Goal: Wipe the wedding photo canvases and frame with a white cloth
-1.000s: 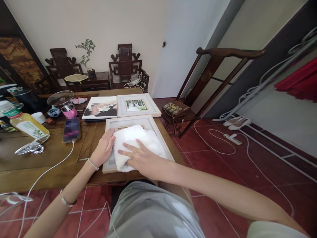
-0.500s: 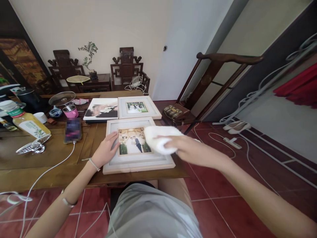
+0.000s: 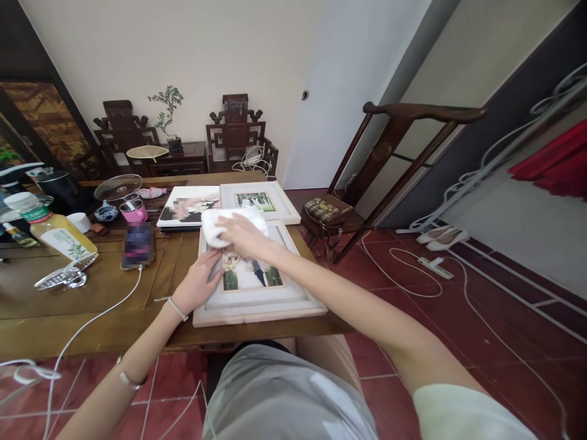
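Observation:
A white-framed photo lies flat at the near edge of the wooden table. My left hand rests on the frame's left side, fingers stretched out flat, pinning it down. My right hand presses a bunched white cloth onto the frame's far left corner, fingers closed over it. The picture in the middle of the frame shows between my hands.
Behind lie a second white frame and a photo print. To the left are a phone on a white cable, a pink mug, a juice bottle and a small fan. A dark wooden chair stands right.
The cloth went from covering the frame, to its right edge, then to the far left corner, carried by my right hand. My left hand has stayed on the frame's left side.

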Action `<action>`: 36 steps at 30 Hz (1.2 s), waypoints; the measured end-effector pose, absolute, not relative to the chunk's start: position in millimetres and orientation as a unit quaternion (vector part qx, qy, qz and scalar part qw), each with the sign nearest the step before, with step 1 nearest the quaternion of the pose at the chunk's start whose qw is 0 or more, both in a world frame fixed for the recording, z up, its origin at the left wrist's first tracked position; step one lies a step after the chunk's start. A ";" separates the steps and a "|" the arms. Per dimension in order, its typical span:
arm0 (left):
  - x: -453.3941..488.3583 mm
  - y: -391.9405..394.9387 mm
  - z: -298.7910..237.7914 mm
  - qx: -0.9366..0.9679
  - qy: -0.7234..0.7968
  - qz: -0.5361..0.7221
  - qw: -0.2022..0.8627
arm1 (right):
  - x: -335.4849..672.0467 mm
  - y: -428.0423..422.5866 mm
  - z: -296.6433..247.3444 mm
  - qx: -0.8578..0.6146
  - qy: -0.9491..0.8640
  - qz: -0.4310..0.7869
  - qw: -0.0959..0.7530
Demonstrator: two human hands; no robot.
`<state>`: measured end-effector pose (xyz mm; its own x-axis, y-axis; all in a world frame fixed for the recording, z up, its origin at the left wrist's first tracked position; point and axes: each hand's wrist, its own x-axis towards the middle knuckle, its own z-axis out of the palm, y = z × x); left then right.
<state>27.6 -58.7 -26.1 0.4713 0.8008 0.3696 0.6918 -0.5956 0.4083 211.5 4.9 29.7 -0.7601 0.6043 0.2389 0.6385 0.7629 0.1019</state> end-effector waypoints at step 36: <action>28.9 -58.1 -29.9 0.842 0.457 0.268 0.100 | 313.7 -154.9 56.7 -0.448 -0.892 0.043 -0.046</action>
<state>28.9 -58.1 -29.9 0.4389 0.8236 0.3593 0.7166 -0.5621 0.4130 313.7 -154.9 56.7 -0.5935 0.7957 -0.1211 0.8036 0.5941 -0.0345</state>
